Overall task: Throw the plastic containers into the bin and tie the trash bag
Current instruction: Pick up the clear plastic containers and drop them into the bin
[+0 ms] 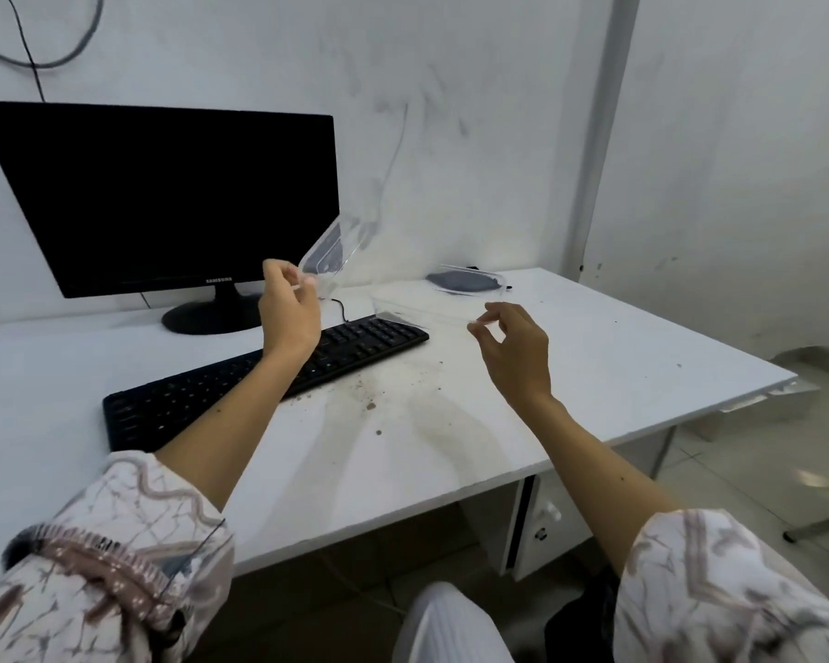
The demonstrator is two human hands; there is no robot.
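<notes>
Seen from the head camera, a person sits at a white surface with both bare arms stretched forward over it. The left hand is raised above a black keyboard, its fingers pinching the lower edge of a clear plastic container that tilts upward in front of a dark monitor. The right hand hovers over the middle of the surface, thumb and forefinger pinching the rim of a second clear container, which sits just past the keyboard's right end. A third clear container lies flat near the far edge of the surface, by the wall. Brown crumbs and smears mark the surface between the two arms. No bin shows in this view.
</notes>
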